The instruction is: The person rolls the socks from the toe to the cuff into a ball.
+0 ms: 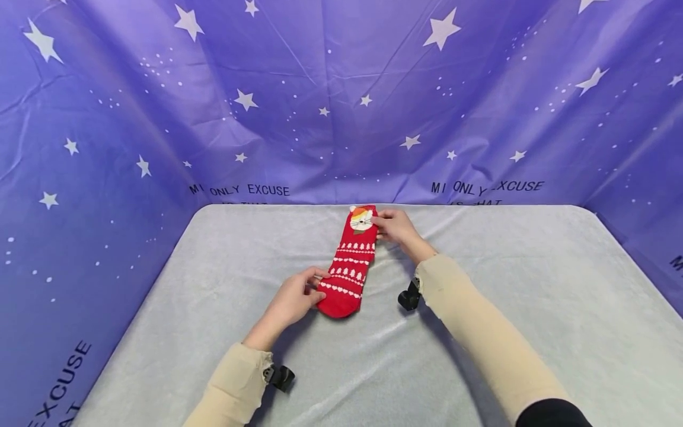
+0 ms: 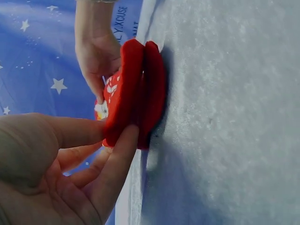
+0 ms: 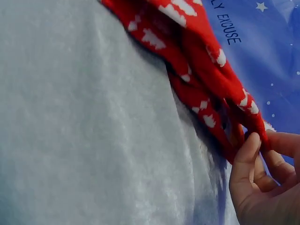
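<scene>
Knitted red sock, fuzzy tablecloth

Illumination is bright, even and diffuse from above, with no glare; only soft, faint shadows fall on the tabletop beneath the forearms. The head view is sharp at centre but shows wide-angle bowing toward the edges (the backdrop curves visibly). Both wrist views are softer, with the nearest fingers out of focus and a dark shadow beside the red sock.
</scene>
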Demonstrator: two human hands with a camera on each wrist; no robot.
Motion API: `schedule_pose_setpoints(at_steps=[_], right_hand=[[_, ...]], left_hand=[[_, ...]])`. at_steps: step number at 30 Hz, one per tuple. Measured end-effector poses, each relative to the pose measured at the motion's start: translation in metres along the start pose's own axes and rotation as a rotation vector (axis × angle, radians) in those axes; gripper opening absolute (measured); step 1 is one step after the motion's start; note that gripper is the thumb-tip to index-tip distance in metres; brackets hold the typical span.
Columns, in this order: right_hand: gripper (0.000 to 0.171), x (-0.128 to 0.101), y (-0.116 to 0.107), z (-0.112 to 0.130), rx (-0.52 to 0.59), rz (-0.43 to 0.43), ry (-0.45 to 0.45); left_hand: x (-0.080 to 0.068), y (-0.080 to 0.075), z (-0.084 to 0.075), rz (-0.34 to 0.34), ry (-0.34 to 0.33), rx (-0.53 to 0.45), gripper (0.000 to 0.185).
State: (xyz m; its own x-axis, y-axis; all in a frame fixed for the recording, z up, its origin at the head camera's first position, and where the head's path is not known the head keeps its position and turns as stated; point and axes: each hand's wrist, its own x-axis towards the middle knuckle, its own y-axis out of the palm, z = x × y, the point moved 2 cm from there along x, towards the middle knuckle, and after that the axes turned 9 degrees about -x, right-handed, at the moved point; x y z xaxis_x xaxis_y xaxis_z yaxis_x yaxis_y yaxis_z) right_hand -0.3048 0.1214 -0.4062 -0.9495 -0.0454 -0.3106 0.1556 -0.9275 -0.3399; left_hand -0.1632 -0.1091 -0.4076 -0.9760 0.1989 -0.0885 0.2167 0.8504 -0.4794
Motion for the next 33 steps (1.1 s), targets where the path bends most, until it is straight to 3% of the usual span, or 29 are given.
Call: schedule_pose_setpoints(at_steps=[9, 13, 20, 33], right_hand=[[0.034, 0.005, -0.004, -0.003, -0.098, -0.02, 0.037], [0.035, 0.005, -0.007, -0.007, -0.085, -0.033, 0.05], [0.034, -0.002, -0.017, -0.011, -0.047, -0.022, 0.039], [0.035, -0.042, -0.024, -0.013, -0.114, 0.058, -0.105]], left_hand=[[0.0, 0.001, 0.001, 0.02, 0.012, 0.226, 0.034], [-0.002, 0.0, -0.001, 0.011, 0.03, 0.34, 0.035], [-0.005, -0.003, -0.003, 0.02, 0.031, 0.317, 0.035], [-0.007, -0.007, -0.001, 0.012, 0.055, 0.241, 0.03]])
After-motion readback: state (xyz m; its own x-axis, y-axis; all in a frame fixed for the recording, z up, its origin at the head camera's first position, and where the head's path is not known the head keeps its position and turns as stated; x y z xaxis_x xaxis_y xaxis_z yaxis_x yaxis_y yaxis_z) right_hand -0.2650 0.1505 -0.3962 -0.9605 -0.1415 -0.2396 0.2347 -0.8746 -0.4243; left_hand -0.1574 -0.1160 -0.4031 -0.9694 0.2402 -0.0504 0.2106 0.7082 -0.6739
